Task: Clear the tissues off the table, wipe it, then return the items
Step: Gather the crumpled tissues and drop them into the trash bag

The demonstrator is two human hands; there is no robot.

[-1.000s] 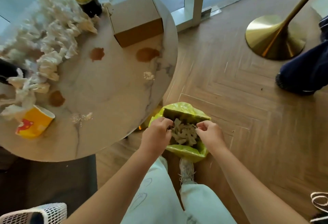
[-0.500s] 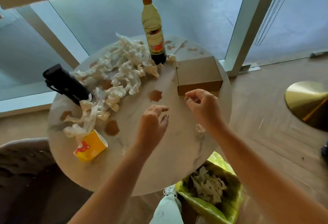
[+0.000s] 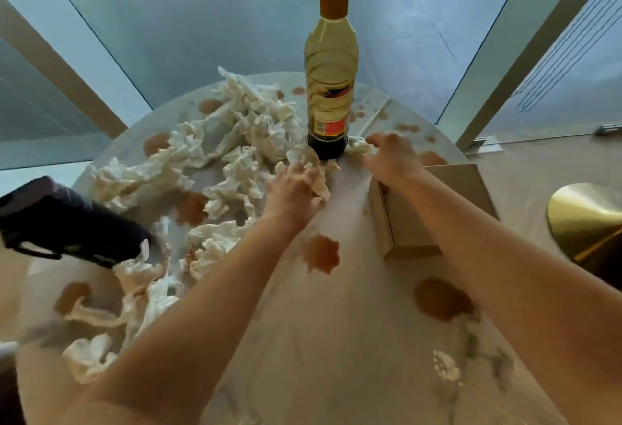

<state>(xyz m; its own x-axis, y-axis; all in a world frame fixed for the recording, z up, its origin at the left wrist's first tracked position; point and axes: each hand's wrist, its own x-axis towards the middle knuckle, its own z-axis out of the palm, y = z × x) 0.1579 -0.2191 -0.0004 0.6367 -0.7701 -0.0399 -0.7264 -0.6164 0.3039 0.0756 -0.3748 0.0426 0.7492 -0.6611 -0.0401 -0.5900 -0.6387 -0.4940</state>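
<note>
Several crumpled white tissues (image 3: 215,168) lie spread over the left and far half of the round marble table (image 3: 336,340). My left hand (image 3: 291,194) grips a tissue (image 3: 318,178) just in front of the bottle (image 3: 330,87). My right hand (image 3: 392,156) curls its fingers onto a small tissue (image 3: 357,146) beside the bottle's base. Brown spill stains (image 3: 321,253) dot the tabletop.
A cardboard box (image 3: 427,219) sits under my right forearm. A black oblong object (image 3: 64,222) lies at the left edge. A gold lamp base (image 3: 589,222) stands on the floor at right. Glass panels rise behind the table.
Both hands left the green bag on the floor, rose over the table and reached forward to the tissues near the bottle. The view tilted up; the bag and yellow cup dropped out of sight.
</note>
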